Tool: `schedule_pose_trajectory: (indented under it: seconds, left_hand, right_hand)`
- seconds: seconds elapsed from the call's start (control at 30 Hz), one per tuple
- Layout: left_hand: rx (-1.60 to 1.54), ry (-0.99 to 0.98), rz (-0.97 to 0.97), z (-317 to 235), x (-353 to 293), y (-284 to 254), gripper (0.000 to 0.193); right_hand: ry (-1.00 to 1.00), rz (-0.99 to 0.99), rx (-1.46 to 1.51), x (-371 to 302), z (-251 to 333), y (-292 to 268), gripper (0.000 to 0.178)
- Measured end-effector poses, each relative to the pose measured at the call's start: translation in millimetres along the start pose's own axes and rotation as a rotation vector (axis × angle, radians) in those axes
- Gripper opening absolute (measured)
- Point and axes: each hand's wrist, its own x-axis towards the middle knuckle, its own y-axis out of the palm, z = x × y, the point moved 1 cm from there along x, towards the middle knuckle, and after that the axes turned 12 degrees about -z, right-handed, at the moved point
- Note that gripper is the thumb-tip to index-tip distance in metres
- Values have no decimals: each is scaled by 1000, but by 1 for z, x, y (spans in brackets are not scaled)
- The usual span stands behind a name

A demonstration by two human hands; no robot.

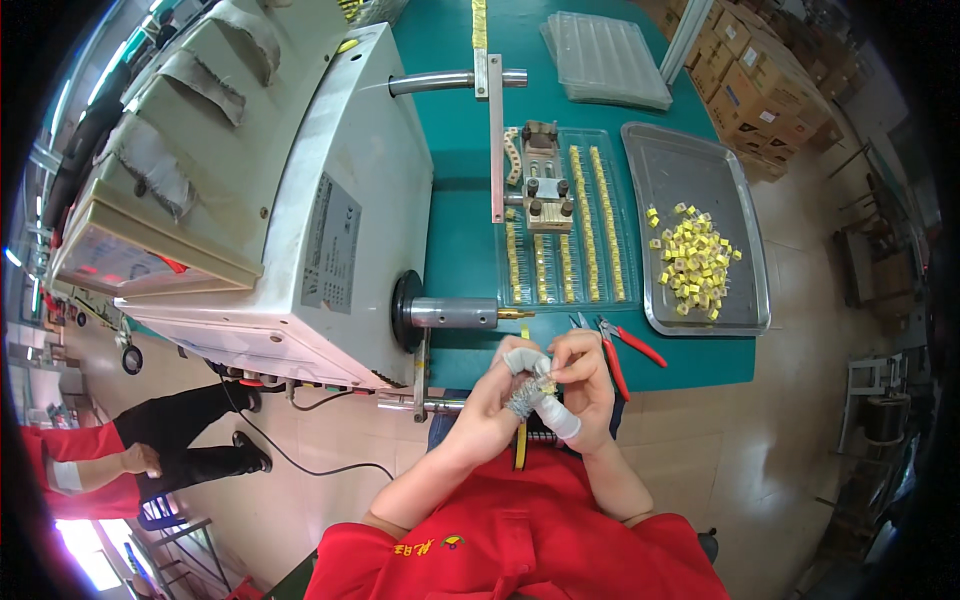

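In front of my red shirt both hands meet at chest height. My left hand is closed round a cluster of small parts with thin silvery pins. The fingers of my right hand pinch at the near end of that cluster, where a bit of yellow shows; the fingers hide most of it. White wraps cover some of my fingers. Just beyond my hands is the brass-tipped spindle of a winding machine. Red-handled pliers and red-handled cutters lie on the table beside my right hand.
A clear plastic tray on the green table holds rows of yellow bobbins, with a metal fixture over it. The grey metal tray carries a yellow pile. Stacked clear trays lie behind. Another person is at left.
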Motion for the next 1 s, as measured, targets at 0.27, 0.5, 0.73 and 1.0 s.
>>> schedule_pose_trajectory:
  seconds: [0.27, 0.5, 0.73, 1.0]
  left_hand:
    - [-29, 9, -31, -5, 3, 4, 28]
    - [60, 136, -125, 5, 1, -1, 24]
    - [401, 464, -41, 5, 5, 3, 30]
    - [229, 524, -98, 4, -6, 11, 44]
  right_hand:
    - [61, -40, 26, -13, -2, 4, 32]
    - [143, -86, 182, -19, -5, 14, 27]
    - [204, -181, 283, -16, 3, 14, 17]
    - [196, -190, 296, -14, 12, 25, 19]
